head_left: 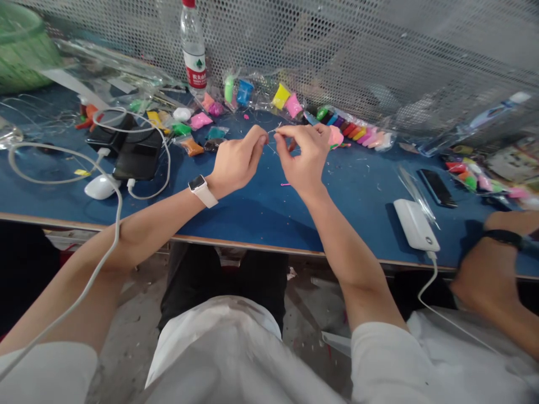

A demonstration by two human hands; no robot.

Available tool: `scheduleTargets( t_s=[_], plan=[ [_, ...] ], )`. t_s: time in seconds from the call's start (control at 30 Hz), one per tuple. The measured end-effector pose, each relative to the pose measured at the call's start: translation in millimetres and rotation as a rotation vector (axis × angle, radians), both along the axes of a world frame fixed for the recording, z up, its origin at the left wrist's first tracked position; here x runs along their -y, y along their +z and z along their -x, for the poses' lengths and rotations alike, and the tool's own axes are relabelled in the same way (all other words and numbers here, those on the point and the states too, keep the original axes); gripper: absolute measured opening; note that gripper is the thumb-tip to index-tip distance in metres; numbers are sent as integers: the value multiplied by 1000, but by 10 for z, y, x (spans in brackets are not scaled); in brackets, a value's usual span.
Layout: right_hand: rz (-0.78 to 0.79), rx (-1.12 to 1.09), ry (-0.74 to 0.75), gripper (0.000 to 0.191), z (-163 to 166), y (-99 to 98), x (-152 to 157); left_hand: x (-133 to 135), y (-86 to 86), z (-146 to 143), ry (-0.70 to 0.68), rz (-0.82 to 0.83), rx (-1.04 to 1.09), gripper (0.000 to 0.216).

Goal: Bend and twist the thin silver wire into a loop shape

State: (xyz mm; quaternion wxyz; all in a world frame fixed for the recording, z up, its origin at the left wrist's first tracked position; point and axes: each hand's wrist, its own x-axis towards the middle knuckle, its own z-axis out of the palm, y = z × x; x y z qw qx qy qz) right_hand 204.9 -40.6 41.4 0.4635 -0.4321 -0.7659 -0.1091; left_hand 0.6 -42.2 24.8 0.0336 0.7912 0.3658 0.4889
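My left hand, with a pale watch on the wrist, is closed in a pinch over the blue table. Close to its right, my right hand also pinches, thumb against forefinger. A thin pale strand shows in the narrow gap between the fingertips and seems to run into both pinches; its kind is too fine to make out. Below the hands lies a small pink stick with a looped end. A pink clay lump sits just behind my right hand, partly hidden by it.
Colourful clay packets line the mesh panel beside a water bottle. Cabled black devices and a white mouse-like object lie left. Rightward are a white power bank, a phone and another person's arm.
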Motion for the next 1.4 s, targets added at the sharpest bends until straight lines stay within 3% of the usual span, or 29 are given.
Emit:
scheduleTargets(
  t_s=[0.2, 0.43, 0.73, 1.1, 1.4],
  plan=[
    [-12, -14, -7, 36, -38, -40, -66, 17, 26, -36, -2, 35, 74, 66],
    [11, -13, -4, 29, -44, -81, -84, -10, 9, -27, -1, 1, 56, 58],
    [72, 44, -39, 40, -41, -10, -31, -48, -17, 0, -21, 11, 16, 44],
    [70, 68, 50, 55, -87, 59, -26, -70, -27, 11, -22, -2, 14, 48],
    [169, -79, 96, 62, -47, 86, -11, -83, -29, 24, -16, 18, 12, 42]
  ],
)
